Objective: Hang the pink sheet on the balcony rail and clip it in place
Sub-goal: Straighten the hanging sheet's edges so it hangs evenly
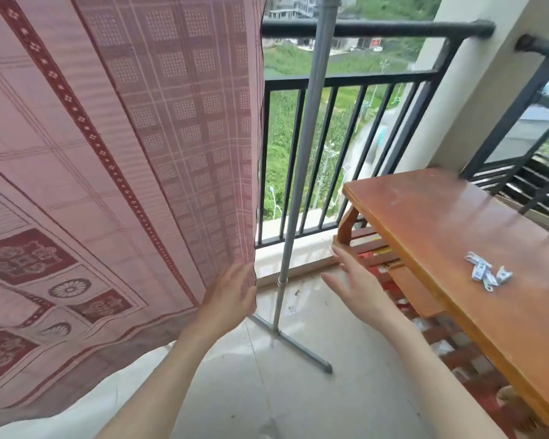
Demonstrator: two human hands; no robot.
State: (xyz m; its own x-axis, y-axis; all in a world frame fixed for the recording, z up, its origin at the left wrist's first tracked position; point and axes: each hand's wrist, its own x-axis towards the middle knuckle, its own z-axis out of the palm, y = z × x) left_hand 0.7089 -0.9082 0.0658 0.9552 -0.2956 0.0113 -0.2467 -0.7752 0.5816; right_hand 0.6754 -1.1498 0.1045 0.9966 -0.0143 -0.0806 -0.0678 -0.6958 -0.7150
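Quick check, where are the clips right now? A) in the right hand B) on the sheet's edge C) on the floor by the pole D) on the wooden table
D: the clips lie in a small pile on the wooden table, while the right hand is open and empty and the left hand is at the sheet edge.

Pink sheet [108,153] patterned, hanging, top out of view; white clips [487,273] apparently loose on tabletop
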